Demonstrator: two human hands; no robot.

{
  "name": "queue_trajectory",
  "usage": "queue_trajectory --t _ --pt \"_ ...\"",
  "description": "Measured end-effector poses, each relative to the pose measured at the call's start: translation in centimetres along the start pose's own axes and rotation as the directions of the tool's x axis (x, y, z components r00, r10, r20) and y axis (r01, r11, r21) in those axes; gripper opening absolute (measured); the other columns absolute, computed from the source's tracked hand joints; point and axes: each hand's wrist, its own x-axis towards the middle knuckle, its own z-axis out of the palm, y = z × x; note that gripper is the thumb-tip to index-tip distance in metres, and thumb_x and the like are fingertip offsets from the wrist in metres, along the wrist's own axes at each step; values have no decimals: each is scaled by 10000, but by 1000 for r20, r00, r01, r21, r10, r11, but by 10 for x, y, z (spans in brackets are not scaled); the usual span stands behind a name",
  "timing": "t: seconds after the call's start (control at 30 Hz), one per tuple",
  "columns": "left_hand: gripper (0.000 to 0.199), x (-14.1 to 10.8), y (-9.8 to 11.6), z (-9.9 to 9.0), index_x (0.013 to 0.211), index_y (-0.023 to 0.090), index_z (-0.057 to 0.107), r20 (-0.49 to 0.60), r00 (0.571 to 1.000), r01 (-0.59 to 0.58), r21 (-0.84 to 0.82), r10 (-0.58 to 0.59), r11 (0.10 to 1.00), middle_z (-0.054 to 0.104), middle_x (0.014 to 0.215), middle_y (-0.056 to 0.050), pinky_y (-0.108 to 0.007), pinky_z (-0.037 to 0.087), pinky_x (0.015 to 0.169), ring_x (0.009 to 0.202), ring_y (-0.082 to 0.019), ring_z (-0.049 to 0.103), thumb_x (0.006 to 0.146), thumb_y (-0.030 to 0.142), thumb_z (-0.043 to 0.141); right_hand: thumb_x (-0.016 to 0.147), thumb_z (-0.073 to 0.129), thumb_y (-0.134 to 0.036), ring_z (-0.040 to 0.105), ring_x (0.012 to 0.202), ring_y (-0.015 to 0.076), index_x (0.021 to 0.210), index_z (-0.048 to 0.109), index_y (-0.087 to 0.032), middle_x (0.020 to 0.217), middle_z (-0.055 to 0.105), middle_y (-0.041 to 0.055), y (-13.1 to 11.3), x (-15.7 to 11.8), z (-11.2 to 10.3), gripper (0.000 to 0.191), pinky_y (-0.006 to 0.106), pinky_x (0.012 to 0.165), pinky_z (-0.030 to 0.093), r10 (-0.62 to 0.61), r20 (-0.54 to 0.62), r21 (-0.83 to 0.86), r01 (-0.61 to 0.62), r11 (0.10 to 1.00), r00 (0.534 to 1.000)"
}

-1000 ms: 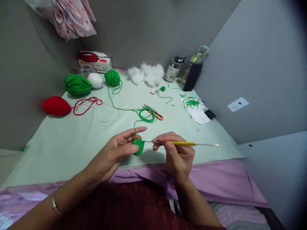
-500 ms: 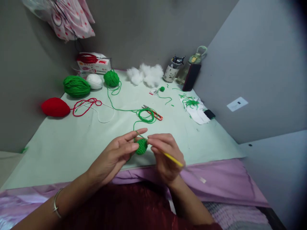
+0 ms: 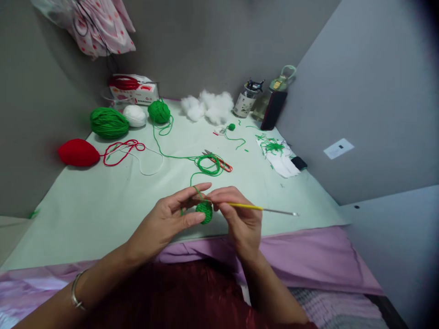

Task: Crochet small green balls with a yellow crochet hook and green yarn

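Between thumb and fingers my left hand [image 3: 171, 210] grips a small round green crocheted piece [image 3: 205, 212]. Green yarn runs over its raised index finger and down from a loose coil [image 3: 208, 164] on the table. My right hand [image 3: 240, 214] pinches a crochet hook with a yellow grip [image 3: 245, 206]; its silver rear end points right, and its tip is at the top of the crocheted piece, too small to make out. Orange-handled snips [image 3: 222, 163] lie partly under the coil. The yarn leads back to a green ball [image 3: 159, 111].
Red yarn [image 3: 78, 152], a green skein [image 3: 109, 123] and a white ball [image 3: 135, 116] sit at the left. White stuffing [image 3: 207, 107], a pen cup [image 3: 245, 101], a bottle [image 3: 262, 103] and a phone [image 3: 273, 110] stand behind. Green scraps [image 3: 273, 146] lie on white paper [image 3: 284, 165].
The hook has swung from slanting down to the right to nearly level, as my right hand turned. The crocheted piece has shifted slightly right and down, with my left thumb across its lower side.
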Motion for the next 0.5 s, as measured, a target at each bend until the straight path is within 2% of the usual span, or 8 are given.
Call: queue_trajectory --t 0.07,0.2,0.3,0.5 --pt "570 0 -1 1 1372 328 734 -20 1000 9 6 -9 1000 762 1118 -40 -362 497 1032 1092 -216 661 823 316 888 993 684 -309 731 905 198 1003 816 -260 946 811 53 2 -1 1 142 362 801 601 -21 5 -74 21 997 1000" --pt "632 -1 2 3 1397 293 716 -43 999 -20 42 22 999 739 1059 -47 -389 517 1023 1063 -233 684 794 322 903 996 676 -324 697 738 149 991 791 -247 932 802 40 8 1 -1 138 300 679 585 99 -10 104 -98 990 995" --pt "601 0 5 3 1373 281 733 -65 996 -52 131 60 990 696 1052 -45 -382 529 986 1041 -231 672 793 296 891 983 684 -390 687 674 146 944 758 -211 857 793 51 11 5 -2 198 287 637 585 195 -2 205 -191 960 981" --pt "524 2 7 1 1292 293 782 -44 987 -138 262 155 955 651 1027 -29 -334 546 906 1037 -220 657 780 252 885 1002 662 -383 704 683 149 927 709 -213 822 789 36 7 10 -6 191 287 647 601 203 56 256 -210 943 978"
